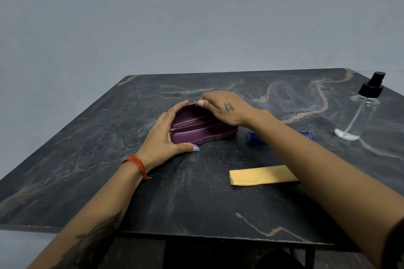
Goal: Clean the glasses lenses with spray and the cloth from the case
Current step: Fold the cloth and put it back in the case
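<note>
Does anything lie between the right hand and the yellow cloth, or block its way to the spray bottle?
Nothing visible does. The right hand grips the purple hard case; the flat yellow cloth lies nearer, partly under that forearm. The clear spray bottle stands far right, bare table between.

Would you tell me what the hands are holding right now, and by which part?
Both hold the purple glasses case: the left hand grips its left end, and the right hand holds the lid's far edge. The lid is slightly ajar.
</note>
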Tool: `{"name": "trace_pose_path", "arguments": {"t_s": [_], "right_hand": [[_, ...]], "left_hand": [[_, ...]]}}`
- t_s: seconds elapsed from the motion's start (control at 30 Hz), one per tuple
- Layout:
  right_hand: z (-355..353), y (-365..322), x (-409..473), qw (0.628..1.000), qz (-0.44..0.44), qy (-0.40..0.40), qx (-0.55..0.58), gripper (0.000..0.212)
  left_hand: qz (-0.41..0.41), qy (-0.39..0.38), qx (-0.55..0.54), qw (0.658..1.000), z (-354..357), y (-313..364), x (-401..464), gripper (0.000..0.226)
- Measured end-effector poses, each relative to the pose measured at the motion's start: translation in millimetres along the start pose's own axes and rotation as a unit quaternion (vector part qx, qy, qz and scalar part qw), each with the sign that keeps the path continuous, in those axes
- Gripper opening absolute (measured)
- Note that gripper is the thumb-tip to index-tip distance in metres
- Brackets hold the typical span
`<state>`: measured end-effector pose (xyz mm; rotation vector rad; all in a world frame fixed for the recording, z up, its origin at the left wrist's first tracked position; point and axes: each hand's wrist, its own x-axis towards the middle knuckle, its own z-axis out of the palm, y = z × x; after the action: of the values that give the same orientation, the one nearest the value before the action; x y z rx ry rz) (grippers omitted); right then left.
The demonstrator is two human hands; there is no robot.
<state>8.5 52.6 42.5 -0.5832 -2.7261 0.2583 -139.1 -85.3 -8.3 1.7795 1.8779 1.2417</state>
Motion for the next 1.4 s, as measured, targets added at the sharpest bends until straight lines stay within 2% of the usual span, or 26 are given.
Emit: {"name": "trace_pose_path", "arguments": {"t_s": [0.17, 0.33, 0.4, 0.57, 0.7, 0.97, 1.27, 1.4], "right_hand": [[1.1, 4.2, -2.6, 0.999, 0.005, 0.013, 0.042, 0.032], [-13.6, 4.4, -33.8, 0.99, -0.009, 0.132, 0.058, 0.033], [-22.9, 0.1, -53.9, 0.984, -0.002, 0.137, 0.11, 0.03], [-38.5, -4.2, -106.1, 0.978, 0.043, 0.018, 0.205, 0.028], [-39.4, -1.1, -135.7, 0.973, 0.069, -0.088, 0.204, 0.032], [-38.9, 3.6, -144.6, 0.96, 0.098, -0.175, 0.195, 0.029], [-48.3, 2.2, -133.2, 0.936, 0.096, -0.291, 0.173, 0.012], [-55.0, 4.6, -118.8, 0.912, 0.098, -0.329, 0.227, 0.008]], "left_hand": [[-0.012, -0.007, -0.015, 1.0, 0.4, -1.8, 1.9, 0.104], [-0.012, -0.01, -0.02, 1.0, 0.3, -1.7, 1.9, 0.103], [-0.011, -0.011, -0.024, 1.0, 0.1, -1.3, 1.3, 0.102], [-0.008, -0.005, -0.018, 1.0, -0.1, -1.0, -0.2, 0.1], [-0.008, -0.004, -0.017, 1.0, 0.1, -2.3, -0.5, 0.101], [-0.007, -0.001, -0.011, 1.0, 0.5, -0.7, -2.0, 0.1], [-0.006, -0.004, -0.013, 1.0, 0.2, -0.1, -1.9, 0.1], [-0.002, -0.001, -0.016, 1.0, 0.8, 0.9, -2.4, 0.099]]}}
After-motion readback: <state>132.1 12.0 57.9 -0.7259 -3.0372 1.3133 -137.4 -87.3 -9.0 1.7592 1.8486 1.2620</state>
